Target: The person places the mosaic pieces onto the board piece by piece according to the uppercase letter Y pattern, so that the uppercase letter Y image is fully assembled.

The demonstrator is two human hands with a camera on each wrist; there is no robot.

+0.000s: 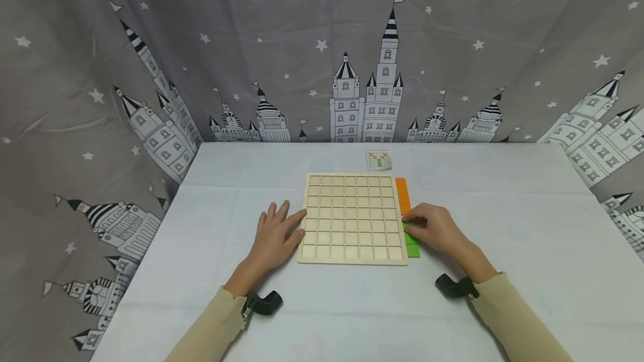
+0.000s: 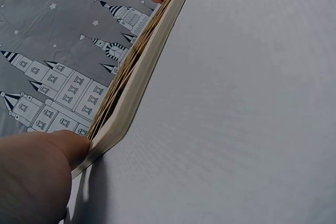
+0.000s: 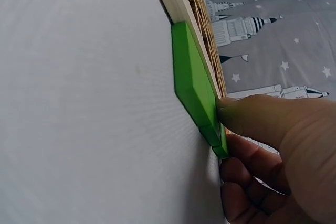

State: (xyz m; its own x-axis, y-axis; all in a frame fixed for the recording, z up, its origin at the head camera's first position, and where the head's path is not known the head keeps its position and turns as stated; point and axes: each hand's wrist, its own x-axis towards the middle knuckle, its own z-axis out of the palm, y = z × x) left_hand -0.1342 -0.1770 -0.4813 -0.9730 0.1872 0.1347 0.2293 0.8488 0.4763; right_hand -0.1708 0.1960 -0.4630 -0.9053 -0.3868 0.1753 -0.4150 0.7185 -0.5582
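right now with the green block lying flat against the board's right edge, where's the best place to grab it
Probably by its outer long edge and its near end, coming from the right, away from the wooden board. The green block lies flat on the table with its inner side tight against the board, so fingers cannot get in there. The right hand already rests on its far part, thumb on top.

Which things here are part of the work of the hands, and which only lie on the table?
In the work:
- wooden grid board, touched by the left hand
- green piece, pinched by the right hand

Only lying there:
- orange piece, beside the board
- small pattern card, behind the board
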